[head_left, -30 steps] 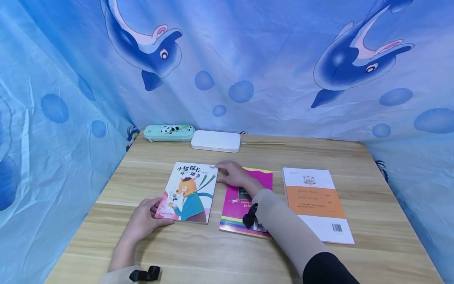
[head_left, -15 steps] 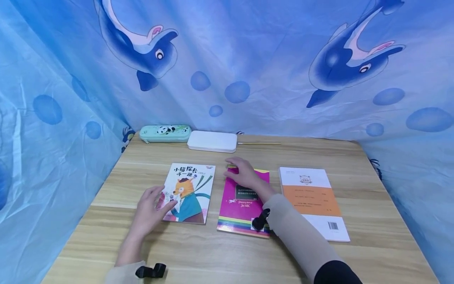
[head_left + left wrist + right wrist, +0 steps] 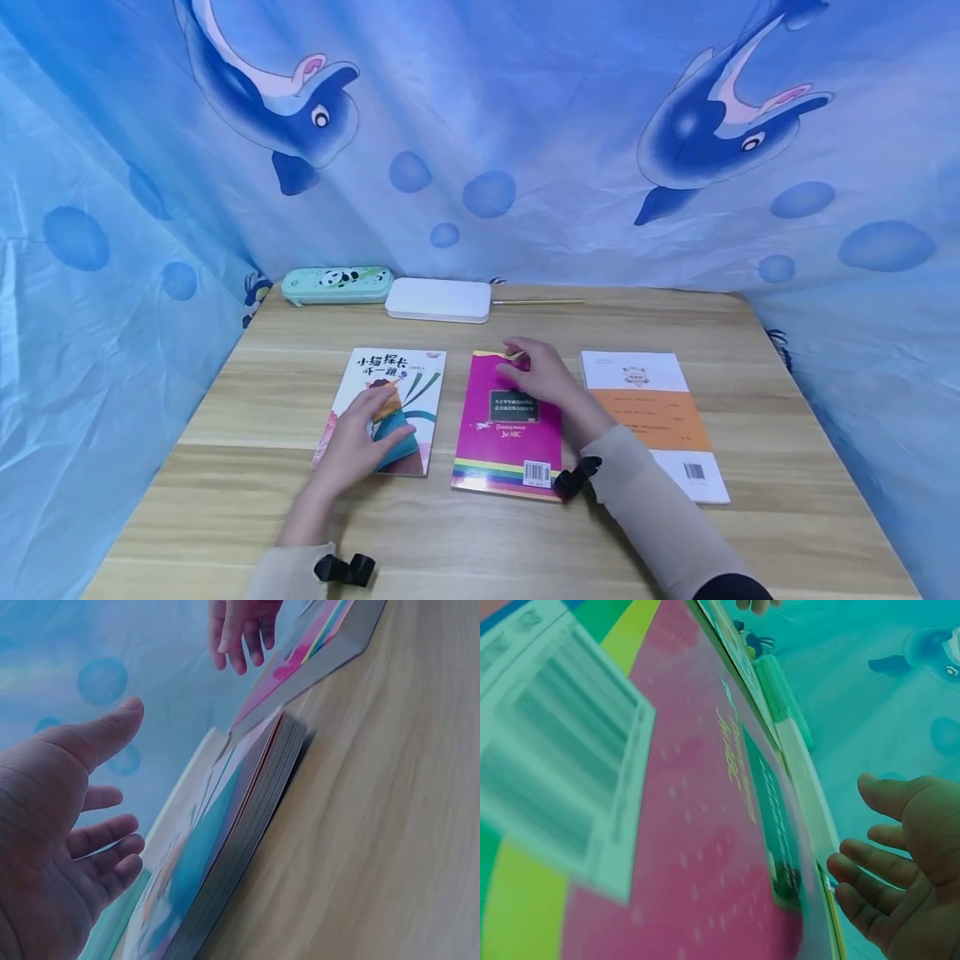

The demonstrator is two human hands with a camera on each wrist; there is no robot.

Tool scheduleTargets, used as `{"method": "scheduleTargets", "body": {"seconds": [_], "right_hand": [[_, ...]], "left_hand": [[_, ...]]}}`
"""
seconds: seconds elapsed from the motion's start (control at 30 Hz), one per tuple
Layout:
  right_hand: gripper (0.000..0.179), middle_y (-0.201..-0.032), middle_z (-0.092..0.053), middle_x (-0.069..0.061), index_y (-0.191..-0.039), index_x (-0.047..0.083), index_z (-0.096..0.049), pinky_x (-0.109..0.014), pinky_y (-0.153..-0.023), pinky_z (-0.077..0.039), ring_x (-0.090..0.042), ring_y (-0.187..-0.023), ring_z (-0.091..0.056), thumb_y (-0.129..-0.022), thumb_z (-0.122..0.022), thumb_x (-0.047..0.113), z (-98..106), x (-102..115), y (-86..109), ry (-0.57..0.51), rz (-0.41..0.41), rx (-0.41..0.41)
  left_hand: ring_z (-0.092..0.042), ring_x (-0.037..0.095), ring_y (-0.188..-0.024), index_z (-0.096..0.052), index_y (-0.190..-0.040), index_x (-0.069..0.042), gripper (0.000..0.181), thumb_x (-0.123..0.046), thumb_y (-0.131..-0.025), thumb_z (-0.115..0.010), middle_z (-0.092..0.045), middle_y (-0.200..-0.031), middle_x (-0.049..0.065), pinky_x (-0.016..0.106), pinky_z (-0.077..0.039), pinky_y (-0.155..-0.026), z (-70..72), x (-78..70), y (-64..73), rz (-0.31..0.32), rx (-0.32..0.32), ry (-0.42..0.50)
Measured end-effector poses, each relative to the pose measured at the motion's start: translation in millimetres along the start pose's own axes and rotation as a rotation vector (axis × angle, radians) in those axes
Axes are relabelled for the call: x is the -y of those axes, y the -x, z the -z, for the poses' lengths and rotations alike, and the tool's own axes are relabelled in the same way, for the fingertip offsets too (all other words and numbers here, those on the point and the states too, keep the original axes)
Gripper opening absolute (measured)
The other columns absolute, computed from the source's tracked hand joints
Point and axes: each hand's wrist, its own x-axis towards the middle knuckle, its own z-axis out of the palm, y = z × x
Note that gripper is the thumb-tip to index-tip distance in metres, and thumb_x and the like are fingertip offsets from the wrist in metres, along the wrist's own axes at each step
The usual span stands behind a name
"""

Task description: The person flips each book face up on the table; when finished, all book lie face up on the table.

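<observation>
A picture book with an orange cat [image 3: 420, 421] on its white cover lies flat on the table at left. Above its lower part hovers my left hand [image 3: 362, 442], fingers loosely spread and holding nothing; the left wrist view shows a gap between the palm and the cover. In the middle lies a magenta book [image 3: 502, 450] with rainbow stripes and a barcode. My right hand [image 3: 546, 375] is over its upper right part, fingers relaxed and bent a little. In the right wrist view those fingers [image 3: 877, 866] hold nothing.
A white and orange book [image 3: 656, 421] lies to the right of the magenta one. Along the back edge of the wooden table [image 3: 465, 550] are a green panda pencil case [image 3: 337, 286], a flat white case [image 3: 438, 300] and a thin stick [image 3: 538, 302]. A blue dolphin curtain [image 3: 562, 125] hangs behind.
My left hand has let go of the cat book's lower left corner and moved right over its cover. My right hand has left that book's upper right corner and moved right over the magenta book.
</observation>
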Motion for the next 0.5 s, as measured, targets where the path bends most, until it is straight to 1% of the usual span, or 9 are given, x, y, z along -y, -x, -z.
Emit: {"method": "scheduleTargets", "body": {"seconds": [0.13, 0.23, 0.37, 0.5], "right_hand": [[0.057, -0.127, -0.066, -0.014, -0.144, 0.003, -0.054, -0.043, -0.094, -0.056, -0.027, -0.109, -0.067, -0.096, -0.071, 0.027, 8.8, -2.6, 7.7, 0.011, -0.016, -0.008], [0.056, -0.123, -0.068, -0.013, -0.144, 0.003, -0.054, -0.043, -0.093, -0.056, -0.026, -0.106, -0.067, -0.096, -0.072, 0.028, 14.5, -5.2, 12.9, 0.015, -0.033, -0.019], [0.055, -0.116, -0.070, -0.011, -0.141, 0.001, -0.056, -0.042, -0.091, -0.057, -0.025, -0.102, -0.067, -0.095, -0.073, 0.027, 21.6, -10.2, 20.0, 0.021, -0.030, -0.028], [0.053, -0.114, -0.070, -0.011, -0.139, 0.000, -0.058, -0.042, -0.091, -0.057, -0.025, -0.101, -0.066, -0.095, -0.073, 0.025, 28.5, -17.2, 26.8, 0.049, -0.036, -0.037]], "left_hand": [[-0.046, 0.040, -0.136, -0.054, -0.144, -0.005, 0.073, -0.041, -0.086, -0.081, -0.046, -0.151, 0.018, 0.061, -0.042, -0.109, -8.5, -8.9, -6.4, -0.009, 0.035, -0.002], [-0.043, 0.040, -0.139, -0.055, -0.144, -0.007, 0.071, -0.040, -0.086, -0.081, -0.047, -0.151, 0.018, 0.061, -0.039, -0.111, -14.6, -15.6, -9.8, -0.011, 0.059, 0.005], [-0.042, 0.038, -0.140, -0.054, -0.146, -0.010, 0.071, -0.038, -0.086, -0.081, -0.047, -0.151, 0.014, 0.060, -0.039, -0.111, -22.8, -23.5, -11.9, 0.008, 0.106, 0.017], [-0.040, 0.036, -0.142, -0.052, -0.148, -0.013, 0.076, -0.042, -0.085, -0.082, -0.045, -0.154, 0.012, 0.059, -0.041, -0.111, -30.8, -29.2, -12.6, 0.029, 0.154, 0.023]]}}
